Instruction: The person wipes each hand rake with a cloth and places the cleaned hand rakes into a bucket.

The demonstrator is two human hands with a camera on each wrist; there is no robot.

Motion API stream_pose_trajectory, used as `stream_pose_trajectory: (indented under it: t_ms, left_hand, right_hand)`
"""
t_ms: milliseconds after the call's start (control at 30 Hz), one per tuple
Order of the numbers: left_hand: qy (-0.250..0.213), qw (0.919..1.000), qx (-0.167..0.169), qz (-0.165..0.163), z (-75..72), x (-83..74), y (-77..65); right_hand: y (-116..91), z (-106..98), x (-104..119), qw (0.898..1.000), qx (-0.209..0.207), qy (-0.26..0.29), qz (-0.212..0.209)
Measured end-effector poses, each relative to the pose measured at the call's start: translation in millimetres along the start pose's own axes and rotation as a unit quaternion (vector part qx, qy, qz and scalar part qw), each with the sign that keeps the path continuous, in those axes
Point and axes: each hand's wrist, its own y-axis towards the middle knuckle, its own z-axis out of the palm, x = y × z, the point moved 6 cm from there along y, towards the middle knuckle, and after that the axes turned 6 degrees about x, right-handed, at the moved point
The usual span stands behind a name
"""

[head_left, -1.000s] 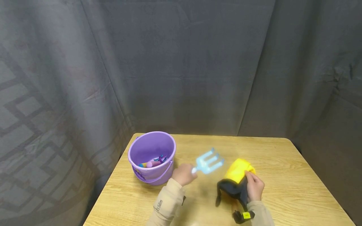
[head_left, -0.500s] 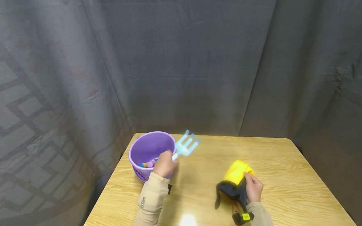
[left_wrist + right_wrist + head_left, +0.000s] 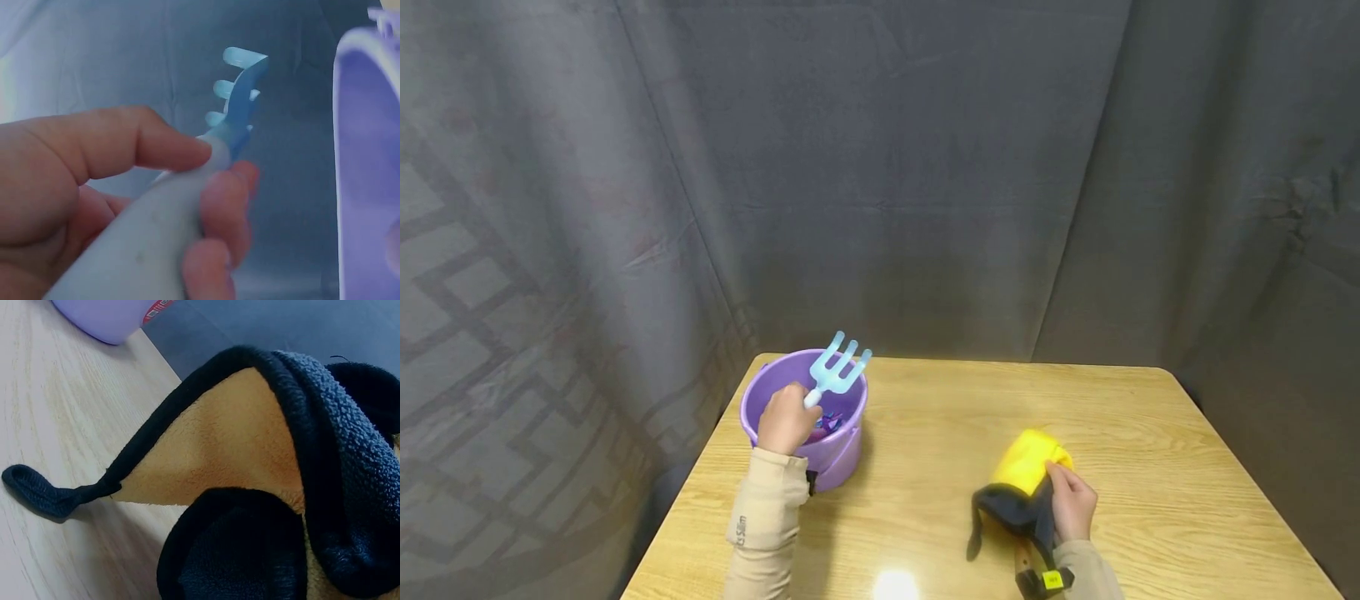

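Observation:
My left hand grips a light-blue toy hand fork by its white handle, over the purple bucket at the table's left. The fork's three tines point up and away. In the left wrist view, thumb and fingers wrap round the handle, with the bucket's rim beside them. Toward the right, my right hand pinches a yellow and black cloth. Its black edging and a loop at one corner hang down in the right wrist view, where the hand itself is hidden.
Inside the bucket lie small purple and pink toys, partly hidden by the left hand. The wooden table extends between bucket and cloth. A grey curtain hangs behind it.
My left hand has carried the toy fork leftward from the table's middle to over the bucket, its tines turning upward. The right hand and cloth have stayed nearly in place.

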Motion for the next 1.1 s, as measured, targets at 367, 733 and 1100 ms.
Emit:
stream_pose_trajectory:
  t_ms: [367, 733, 1100]
  left_hand:
    - [0.048, 0.9985, -0.013, 0.021, -11.2, 10.7, 8.2]
    - [0.127, 0.9908, 0.046, -0.011, 2.6, 14.3, 20.9]
    - [0.15, 0.9858, 0.074, -0.003, 25.1, 9.0, 34.1]
  right_hand:
    - [-0.6, -1.9, -3.9, 1.0, -0.003, -0.002, 0.0]
    - [0.1, -2.4, -4.8, 1.0, -0.003, -0.01, -0.002]
    - [0.0, -3.1, -7.0, 1.0, 0.0, -0.016, 0.008]
